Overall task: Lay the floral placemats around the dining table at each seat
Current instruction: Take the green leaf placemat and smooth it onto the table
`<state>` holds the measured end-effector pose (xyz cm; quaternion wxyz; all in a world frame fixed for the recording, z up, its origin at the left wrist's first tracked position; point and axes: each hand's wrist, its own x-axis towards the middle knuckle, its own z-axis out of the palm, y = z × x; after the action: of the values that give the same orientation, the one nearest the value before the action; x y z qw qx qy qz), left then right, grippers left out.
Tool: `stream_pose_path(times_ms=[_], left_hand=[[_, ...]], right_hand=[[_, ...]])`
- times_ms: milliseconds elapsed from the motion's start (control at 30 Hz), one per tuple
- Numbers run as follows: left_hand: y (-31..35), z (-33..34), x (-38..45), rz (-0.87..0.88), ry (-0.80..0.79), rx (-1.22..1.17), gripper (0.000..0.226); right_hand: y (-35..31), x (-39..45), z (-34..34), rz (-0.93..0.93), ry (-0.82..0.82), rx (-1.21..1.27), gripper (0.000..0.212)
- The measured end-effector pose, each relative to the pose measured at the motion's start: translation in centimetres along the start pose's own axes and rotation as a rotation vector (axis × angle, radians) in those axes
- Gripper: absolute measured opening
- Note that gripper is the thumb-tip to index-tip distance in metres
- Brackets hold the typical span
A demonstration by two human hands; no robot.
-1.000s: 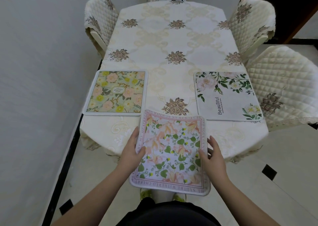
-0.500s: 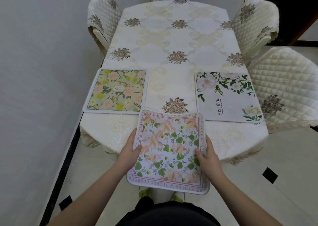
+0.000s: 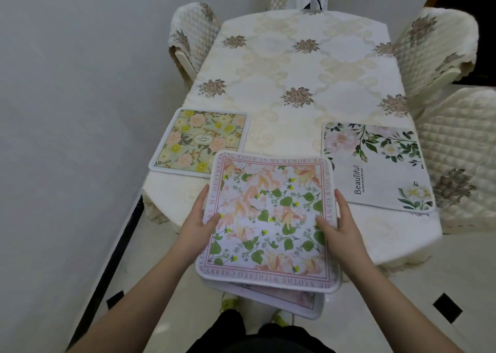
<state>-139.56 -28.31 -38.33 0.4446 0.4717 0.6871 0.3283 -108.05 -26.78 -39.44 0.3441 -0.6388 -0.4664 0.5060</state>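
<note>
Nearest, left hand [image 3: 197,222] and right hand [image 3: 341,225] each grip a side edge of the pink-bordered placemat [image 3: 268,218], another mat hanging beneath, stack level over the table's near end, likely for squaring there; beyond lie the yellow-flowered mat [image 3: 200,143] and "Beautiful" mat [image 3: 375,167], each before a side seat.

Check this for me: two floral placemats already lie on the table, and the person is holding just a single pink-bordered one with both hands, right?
Not quite. The head view shows a second mat peeking out beneath the pink-bordered placemat, so the left hand and right hand hold a stack. The yellow-flowered placemat and white Beautiful placemat do lie on the table.
</note>
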Motion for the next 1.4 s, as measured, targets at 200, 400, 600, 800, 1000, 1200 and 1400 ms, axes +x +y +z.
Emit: stream_pose_path(times_ms=[200,400,600,800,1000,1200,1400], left_hand=[[-0.6,-2.0,-1.6,-0.050,0.067,-0.145,0.072],[-3.0,-5.1,-3.8,-0.129,0.145,-0.257,0.074],[-6.2,-9.5,-5.8,-0.155,0.196,-0.242,0.074],[-9.9,-16.1,-9.8,-0.133,0.253,-0.213,0.069],[-14.3,-23.6,-14.8,-0.162,0.349,-0.283,0.065],[-17.8,-29.7,-18.3,-0.183,0.445,-0.276,0.071],[-19.0,-32.7,-20.3,-0.197,0.448,-0.314,0.067]], right_hand=[[-0.8,0.9,1.6,-0.019,-0.083,0.000,0.072],[-2.0,0.8,5.0,-0.048,-0.205,-0.005,0.072],[-4.4,-0.8,10.1,-0.056,-0.274,-0.061,0.071],[-5.8,-4.7,18.0,-0.070,-0.318,-0.118,0.070],[-7.2,-9.4,27.1,-0.097,-0.401,-0.120,0.070],[-8.5,-12.9,33.7,-0.138,-0.460,-0.127,0.071],[-9.3,-14.3,37.0,-0.153,-0.487,-0.135,0.072]])
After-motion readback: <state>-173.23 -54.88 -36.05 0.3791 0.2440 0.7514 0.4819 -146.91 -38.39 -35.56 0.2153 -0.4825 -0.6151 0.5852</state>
